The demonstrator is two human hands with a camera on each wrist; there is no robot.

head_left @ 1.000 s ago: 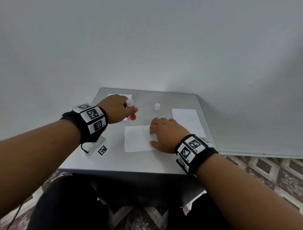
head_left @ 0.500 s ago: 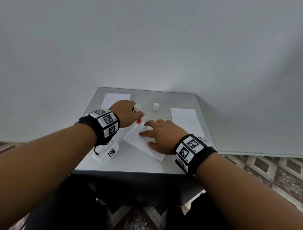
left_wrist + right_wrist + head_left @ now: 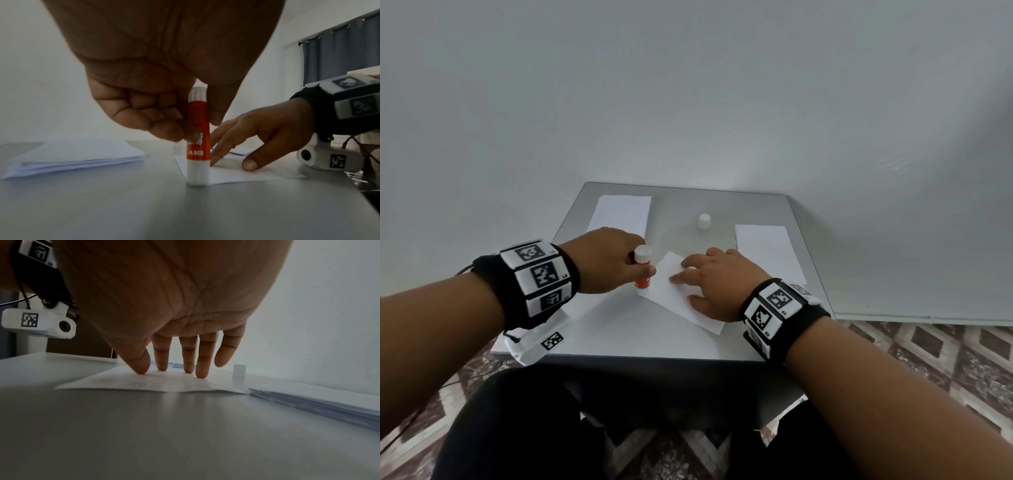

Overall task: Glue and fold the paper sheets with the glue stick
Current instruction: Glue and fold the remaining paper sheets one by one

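A single white paper sheet (image 3: 671,289) lies turned at an angle in the middle of the grey table (image 3: 619,329). My right hand (image 3: 714,282) rests flat on it, fingertips (image 3: 200,375) pressing the sheet (image 3: 156,382) down. My left hand (image 3: 613,260) grips an orange and white glue stick (image 3: 643,269), held upside down with its white end on the sheet's left corner. In the left wrist view the glue stick (image 3: 197,138) stands upright between thumb and curled fingers, its lower end touching the paper (image 3: 246,175).
The white cap (image 3: 704,221) stands at the back centre. One paper stack (image 3: 621,212) lies at the back left, another stack (image 3: 767,251) at the right. A white wall rises right behind the table. The table's front part is bare.
The right hand has turned the sheet from square to slanted. The left hand brought the glue stick nearer and down onto the sheet's left corner.
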